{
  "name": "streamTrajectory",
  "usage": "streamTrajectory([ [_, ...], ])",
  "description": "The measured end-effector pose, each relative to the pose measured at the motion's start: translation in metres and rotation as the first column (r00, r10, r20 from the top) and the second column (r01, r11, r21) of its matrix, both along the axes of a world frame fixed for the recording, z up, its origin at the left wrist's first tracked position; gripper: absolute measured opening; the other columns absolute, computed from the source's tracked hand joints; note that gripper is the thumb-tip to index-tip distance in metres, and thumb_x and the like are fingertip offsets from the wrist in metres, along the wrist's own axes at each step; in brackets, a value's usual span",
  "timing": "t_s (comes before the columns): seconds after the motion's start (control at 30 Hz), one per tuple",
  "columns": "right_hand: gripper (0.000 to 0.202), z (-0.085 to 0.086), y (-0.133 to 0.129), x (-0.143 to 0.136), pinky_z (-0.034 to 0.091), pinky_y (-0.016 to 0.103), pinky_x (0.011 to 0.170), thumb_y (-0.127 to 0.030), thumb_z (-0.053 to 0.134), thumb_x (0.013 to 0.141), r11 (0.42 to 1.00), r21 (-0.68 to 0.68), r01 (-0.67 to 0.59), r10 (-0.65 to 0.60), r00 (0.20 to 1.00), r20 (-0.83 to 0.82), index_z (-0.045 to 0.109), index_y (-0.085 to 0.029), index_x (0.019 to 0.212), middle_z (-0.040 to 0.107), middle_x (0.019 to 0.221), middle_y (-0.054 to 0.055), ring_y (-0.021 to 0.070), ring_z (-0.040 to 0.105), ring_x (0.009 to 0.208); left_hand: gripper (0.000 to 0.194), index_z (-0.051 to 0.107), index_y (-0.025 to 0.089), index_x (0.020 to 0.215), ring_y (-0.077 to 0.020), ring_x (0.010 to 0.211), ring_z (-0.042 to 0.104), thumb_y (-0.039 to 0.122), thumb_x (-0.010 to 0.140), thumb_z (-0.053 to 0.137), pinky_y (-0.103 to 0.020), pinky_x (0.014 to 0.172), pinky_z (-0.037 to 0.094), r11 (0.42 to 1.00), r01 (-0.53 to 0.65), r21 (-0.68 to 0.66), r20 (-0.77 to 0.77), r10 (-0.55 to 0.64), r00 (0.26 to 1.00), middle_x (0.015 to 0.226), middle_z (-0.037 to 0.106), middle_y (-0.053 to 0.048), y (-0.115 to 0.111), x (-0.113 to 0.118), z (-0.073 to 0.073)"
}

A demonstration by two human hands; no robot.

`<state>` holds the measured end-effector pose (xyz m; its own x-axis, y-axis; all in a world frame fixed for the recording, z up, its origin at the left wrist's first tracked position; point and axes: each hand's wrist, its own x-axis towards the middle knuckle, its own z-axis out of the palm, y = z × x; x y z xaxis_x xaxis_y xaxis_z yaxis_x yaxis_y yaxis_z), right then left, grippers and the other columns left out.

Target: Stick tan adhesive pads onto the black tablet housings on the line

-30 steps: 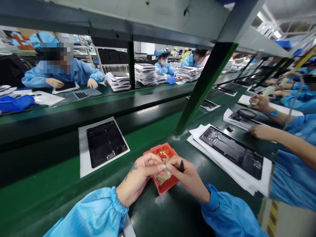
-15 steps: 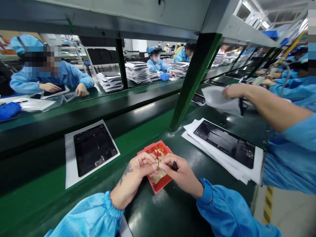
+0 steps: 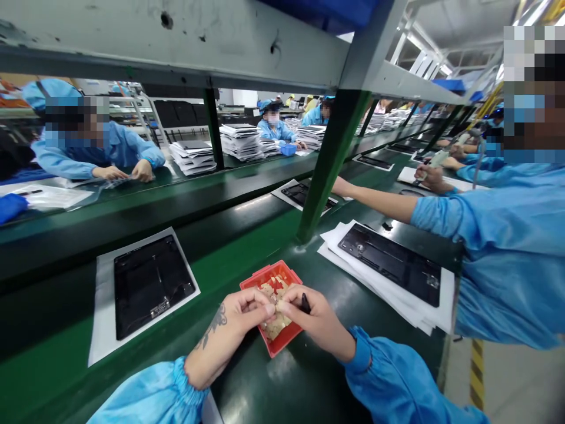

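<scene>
Co-worker's arm (image 3: 384, 203) has swung from the near desk (image 3: 282, 388) to beyond the post (image 3: 335, 141); a far panel (image 3: 293, 191) on paper now shows left of it. Both own hands keep their pose. Left hand (image 3: 241, 318) and right hand (image 3: 320, 318) meet over the red box (image 3: 286, 340), fingers pinching something small and pale between them; exact shape too small to tell. Right hand also holds a black tool (image 3: 305, 302), tucked in. Progress: one bit seems to be up in the fingers, not yet let go; many pale pieces (image 3: 276, 325) remain in the box. Whether the bit is peeled or parted, cannot tell. Hands partly hide the box. Right: panel (image 3: 388, 262) on a pile of white sheets (image 3: 445, 300). Left: panel (image 3: 150, 288) on paper, apart from the hands. Post rises just past the box, partly blocking the view. Farther: paper stacks (image 3: 241, 141), seated co-worker (image 3: 110, 147) opposite, both hands down at work.
</scene>
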<state>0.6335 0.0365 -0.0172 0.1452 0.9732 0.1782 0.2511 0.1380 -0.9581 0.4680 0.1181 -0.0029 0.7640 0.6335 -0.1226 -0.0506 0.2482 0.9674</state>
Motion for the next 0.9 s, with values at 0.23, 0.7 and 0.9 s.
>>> streamTrajectory([
  [0.23, 0.029, -0.006, 0.001, 0.004, 0.031, 0.024, 0.052, -0.045, 0.055, 0.089, 0.961, 0.012, 0.276, -0.268, 0.944, -0.194, 0.052, -0.018, 0.079, 0.042, 0.062, -0.004, 0.0093, 0.035, 0.054, 0.019, 0.061, 0.018, 0.070, -0.0192, 0.084, 0.053, 0.033, 0.081, 0.064, -0.029, 0.078, 0.039, 0.887, -0.260, 0.382, -0.042, 0.297, 0.954, 0.085, 0.060, -0.005, 0.013, 0.002, -0.009],
  [0.7, 0.028, -0.004, 0.000, -0.002, 0.039, 0.025, 0.059, -0.043, 0.060, 0.086, 0.996, -0.060, 0.069, -0.076, 0.987, -0.140, 0.056, -0.017, 0.077, 0.051, 0.070, 0.000, 0.0110, 0.045, 0.062, 0.021, 0.068, 0.016, 0.082, -0.0176, 0.084, 0.055, 0.033, 0.087, 0.057, -0.028, 0.078, 0.041, 0.965, -0.040, 0.260, -0.085, 0.064, 0.994, 0.089, 0.062, -0.005, 0.014, 0.000, -0.001],
  [0.9, 0.027, -0.007, 0.000, -0.002, 0.041, 0.025, 0.060, -0.042, 0.060, 0.086, 0.996, -0.048, 0.070, -0.075, 0.993, -0.095, 0.058, -0.017, 0.078, 0.054, 0.072, 0.001, 0.0124, 0.048, 0.064, 0.014, 0.067, 0.014, 0.077, -0.0131, 0.075, 0.052, 0.027, 0.080, 0.066, -0.023, 0.073, 0.040, 0.997, -0.037, 0.066, 0.027, 0.036, 0.999, 0.078, 0.060, -0.002, 0.010, -0.003, 0.003],
])
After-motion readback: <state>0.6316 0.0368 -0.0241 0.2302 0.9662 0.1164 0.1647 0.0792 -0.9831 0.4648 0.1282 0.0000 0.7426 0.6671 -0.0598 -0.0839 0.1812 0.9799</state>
